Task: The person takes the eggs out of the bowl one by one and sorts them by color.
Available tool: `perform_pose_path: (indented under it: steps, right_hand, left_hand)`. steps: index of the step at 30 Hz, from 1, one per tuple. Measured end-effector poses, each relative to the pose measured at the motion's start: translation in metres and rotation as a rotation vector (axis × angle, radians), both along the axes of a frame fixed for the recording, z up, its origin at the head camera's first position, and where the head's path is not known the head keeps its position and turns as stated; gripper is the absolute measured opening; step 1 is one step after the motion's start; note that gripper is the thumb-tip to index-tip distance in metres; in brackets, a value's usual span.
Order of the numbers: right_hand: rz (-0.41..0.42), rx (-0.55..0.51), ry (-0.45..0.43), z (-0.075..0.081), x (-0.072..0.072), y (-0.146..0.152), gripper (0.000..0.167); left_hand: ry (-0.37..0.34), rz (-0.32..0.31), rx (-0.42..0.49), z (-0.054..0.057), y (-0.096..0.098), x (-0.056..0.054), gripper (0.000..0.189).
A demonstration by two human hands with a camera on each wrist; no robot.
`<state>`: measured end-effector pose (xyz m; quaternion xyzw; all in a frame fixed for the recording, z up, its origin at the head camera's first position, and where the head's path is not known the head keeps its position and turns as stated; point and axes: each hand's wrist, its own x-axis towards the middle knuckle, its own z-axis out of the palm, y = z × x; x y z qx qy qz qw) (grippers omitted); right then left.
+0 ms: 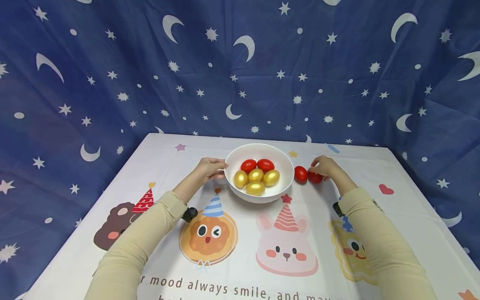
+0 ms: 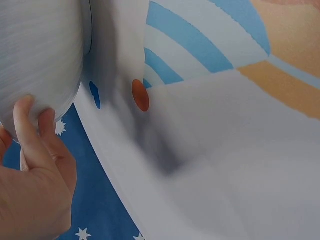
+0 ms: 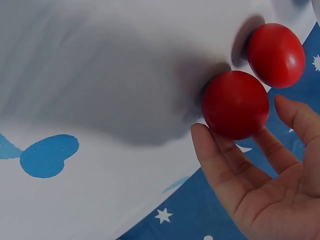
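A white bowl (image 1: 258, 198) stands on the table with red eggs (image 1: 266, 165) and several gold eggs (image 1: 255, 188) inside. My left hand (image 1: 211, 168) grips its left side, thumb at the rim; in the left wrist view, fingers (image 2: 31, 135) press against the bowl's outer wall (image 2: 40, 55). Right of the bowl, two red eggs lie side by side on the cloth. My right hand (image 1: 325, 167) is at the outer red egg (image 3: 235, 105), its fingers loosely around it. A narrow gap shows between thumb and egg in the right wrist view. The other red egg (image 3: 276, 55) sits closer to the bowl.
The white tablecloth (image 1: 375, 166) carries printed cartoon faces and lettering. Behind the table's far edge hangs a dark blue curtain (image 1: 210, 50) with moons and stars. A dark wrist device (image 1: 190, 214) shows below the left sleeve, another (image 1: 337, 209) below the right.
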<state>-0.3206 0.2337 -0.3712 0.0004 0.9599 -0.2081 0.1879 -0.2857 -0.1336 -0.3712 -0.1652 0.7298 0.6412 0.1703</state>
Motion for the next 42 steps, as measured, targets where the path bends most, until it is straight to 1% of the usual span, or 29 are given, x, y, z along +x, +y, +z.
perform_pose_path:
  steps: [3,12,17,24,35,42]
  right_hand:
    - [0.008,0.006,0.006,0.001,0.001,0.001,0.042]
    - [0.027,0.045,0.048,0.010,0.004,0.003,0.042]
    - [0.023,0.039,0.061,0.015,0.006,0.001,0.041]
    - [0.037,0.059,0.095,0.022,0.006,-0.002,0.039]
    - [0.081,0.065,0.166,0.036,0.009,-0.018,0.038]
    - [0.111,0.050,0.203,0.042,0.011,-0.031,0.038]
  left_hand:
    - [-0.005,0.001,0.003,0.000,0.000,-0.001,0.044]
    - [-0.024,0.006,-0.004,0.005,0.001,-0.001,0.045]
    - [-0.033,0.009,-0.002,0.004,0.001,-0.001,0.045]
    - [-0.018,0.002,-0.006,0.002,0.000,-0.001,0.044]
    - [-0.015,0.002,0.002,-0.001,0.000,0.000,0.043]
    - [-0.022,0.007,0.002,-0.001,0.000,-0.001,0.044]
